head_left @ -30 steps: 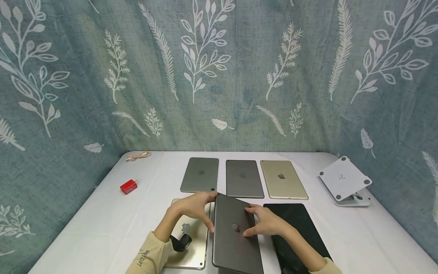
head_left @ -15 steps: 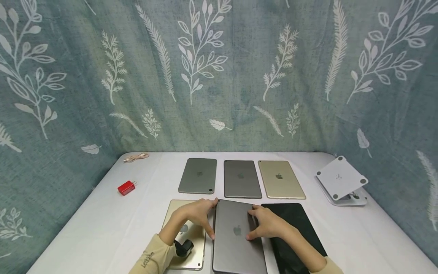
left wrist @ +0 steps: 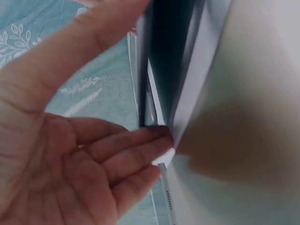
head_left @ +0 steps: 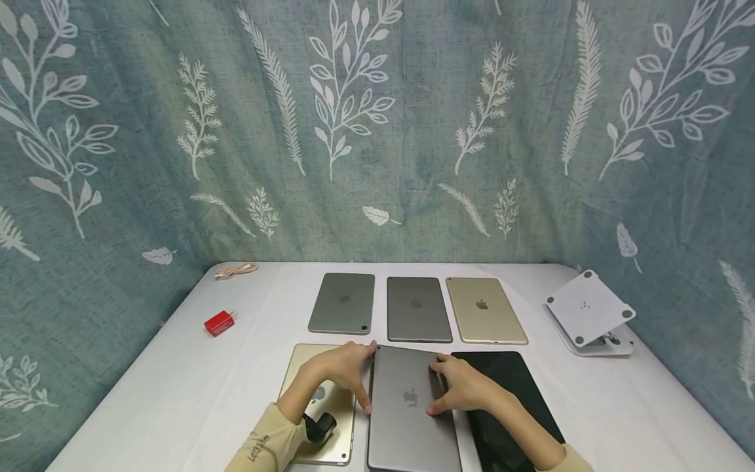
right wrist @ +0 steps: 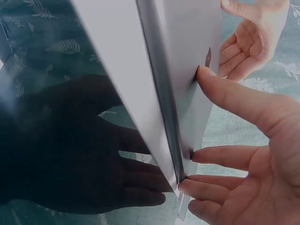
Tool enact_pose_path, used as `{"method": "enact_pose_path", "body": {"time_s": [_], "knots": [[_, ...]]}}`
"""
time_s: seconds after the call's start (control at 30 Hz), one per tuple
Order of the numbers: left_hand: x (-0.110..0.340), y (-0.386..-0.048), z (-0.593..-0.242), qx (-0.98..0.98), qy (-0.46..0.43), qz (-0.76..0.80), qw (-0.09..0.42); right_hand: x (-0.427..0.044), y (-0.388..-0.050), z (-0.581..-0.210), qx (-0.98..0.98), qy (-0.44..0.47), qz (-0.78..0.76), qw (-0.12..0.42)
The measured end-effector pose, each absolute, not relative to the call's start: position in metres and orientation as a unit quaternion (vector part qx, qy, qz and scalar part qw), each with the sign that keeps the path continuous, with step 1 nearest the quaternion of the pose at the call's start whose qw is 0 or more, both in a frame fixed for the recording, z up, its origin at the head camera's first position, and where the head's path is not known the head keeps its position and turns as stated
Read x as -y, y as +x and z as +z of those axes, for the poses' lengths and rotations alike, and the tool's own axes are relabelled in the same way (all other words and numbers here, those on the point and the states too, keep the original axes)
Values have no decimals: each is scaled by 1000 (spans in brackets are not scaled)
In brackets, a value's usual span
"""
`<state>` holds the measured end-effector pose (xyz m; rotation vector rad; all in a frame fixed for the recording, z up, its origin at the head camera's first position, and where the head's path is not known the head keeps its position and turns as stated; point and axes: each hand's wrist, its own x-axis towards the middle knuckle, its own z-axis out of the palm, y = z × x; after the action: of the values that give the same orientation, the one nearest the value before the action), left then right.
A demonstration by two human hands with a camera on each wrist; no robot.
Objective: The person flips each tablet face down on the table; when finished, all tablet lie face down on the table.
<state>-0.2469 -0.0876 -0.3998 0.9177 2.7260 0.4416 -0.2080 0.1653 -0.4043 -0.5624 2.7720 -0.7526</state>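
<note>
A grey tablet point(head_left: 408, 426), its back with a logo facing up, lies in the front middle of the head view. My left hand point(head_left: 341, 368) touches its upper left corner with the fingers and its left edge with the thumb. On the opposite side, my right hand point(head_left: 466, 387) rests its thumb on the back and its fingertips along the right edge. Both wrist views show fairly straight fingers along the tablet's edges. A gold tablet point(head_left: 302, 359) lies under my left wrist, partly covered. Beneath my right forearm is a black tablet point(head_left: 501, 432), screen up.
Behind stand a row of tablets: green-grey point(head_left: 342, 311), dark grey point(head_left: 419, 314) and gold point(head_left: 485, 321). A silver folding stand point(head_left: 590, 314) sits at the right. A red charger plug point(head_left: 219, 323) and a coiled cable point(head_left: 236, 270) lie at the left. Patterned cloth point(head_left: 413, 131) hangs behind the table.
The grey tablet, tilted a second ago, has come to lie flatter and its back looks lighter. Both hands stay at its sides, with almost no movement over the last half second.
</note>
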Motion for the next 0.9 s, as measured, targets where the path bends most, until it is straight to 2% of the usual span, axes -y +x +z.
{"method": "enact_pose_path", "body": {"time_s": [0.6, 0.9], "knots": [[71, -233, -399, -942, 311, 88, 89, -170, -208, -405, -941, -188, -260, 104], [72, -232, -401, -940, 312, 100, 94, -170, -207, -408, -939, -185, -270, 108]]}}
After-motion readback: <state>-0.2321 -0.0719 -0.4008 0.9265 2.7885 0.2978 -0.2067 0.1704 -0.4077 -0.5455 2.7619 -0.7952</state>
